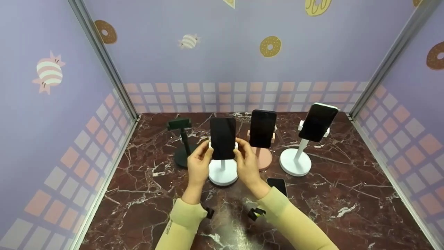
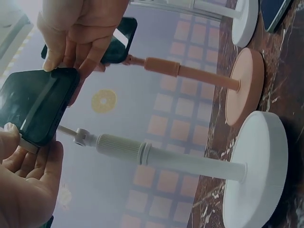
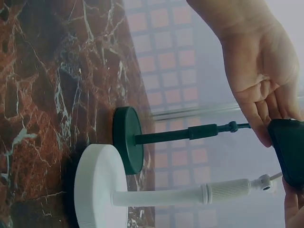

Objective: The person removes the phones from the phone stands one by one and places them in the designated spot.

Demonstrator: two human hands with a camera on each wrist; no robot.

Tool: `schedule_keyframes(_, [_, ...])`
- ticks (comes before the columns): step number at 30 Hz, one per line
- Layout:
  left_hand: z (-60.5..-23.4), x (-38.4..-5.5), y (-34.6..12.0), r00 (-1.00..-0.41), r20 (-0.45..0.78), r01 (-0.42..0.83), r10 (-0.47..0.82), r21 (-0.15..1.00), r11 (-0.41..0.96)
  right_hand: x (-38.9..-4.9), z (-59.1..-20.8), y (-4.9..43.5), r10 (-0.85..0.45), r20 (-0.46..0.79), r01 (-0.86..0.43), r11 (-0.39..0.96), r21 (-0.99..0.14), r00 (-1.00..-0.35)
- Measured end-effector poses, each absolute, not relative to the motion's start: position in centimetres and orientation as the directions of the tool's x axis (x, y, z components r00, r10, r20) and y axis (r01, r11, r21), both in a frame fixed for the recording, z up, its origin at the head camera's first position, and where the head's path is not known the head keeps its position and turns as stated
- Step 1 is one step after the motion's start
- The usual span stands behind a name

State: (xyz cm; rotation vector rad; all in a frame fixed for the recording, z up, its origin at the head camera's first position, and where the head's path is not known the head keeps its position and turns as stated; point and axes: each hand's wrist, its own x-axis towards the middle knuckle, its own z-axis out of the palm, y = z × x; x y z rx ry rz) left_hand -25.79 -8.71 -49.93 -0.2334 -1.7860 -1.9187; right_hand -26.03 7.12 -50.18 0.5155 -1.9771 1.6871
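Note:
Both hands hold a black-screened phone (image 1: 222, 139) upright at the head of a white phone stand (image 1: 223, 175). My left hand (image 1: 199, 165) grips the phone's left edge, thumb in front and fingers curled behind. On the opposite edge, my right hand (image 1: 248, 165) pinches it the same way. White clamp ends show at both sides of the phone beside the fingertips. In the left wrist view the stand's ribbed collar (image 2: 121, 150) and small ball joint lie behind and below the phone. The back of the holder is mostly hidden by phone and hands.
Left of the hands stands a dark green phone stand (image 1: 184, 139) with no phone on it. To the right, a pink stand (image 1: 264, 159) and another white stand (image 1: 296, 162) each bear a phone. One more phone (image 1: 277, 185) lies on the marbled table (image 1: 145, 208) near the right forearm.

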Motion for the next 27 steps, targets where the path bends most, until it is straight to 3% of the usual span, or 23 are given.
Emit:
schedule_keyframes(10, [-50.0, -23.5, -6.3, -0.837, 0.498, 0.518, -0.227, 0.855, -0.032, -23.9, -50.2, 9.7, 0.043, 0.647, -0.64, 0.113, -0.76, -0.761])
schedule_keyframes(27, [-51.3, -21.9, -3.2, -0.816, 0.544, 0.559, -0.196, 0.829, -0.021, -21.6, -51.0, 12.5, 0.092, 0.608, -0.602, 0.087, -0.794, -0.789])
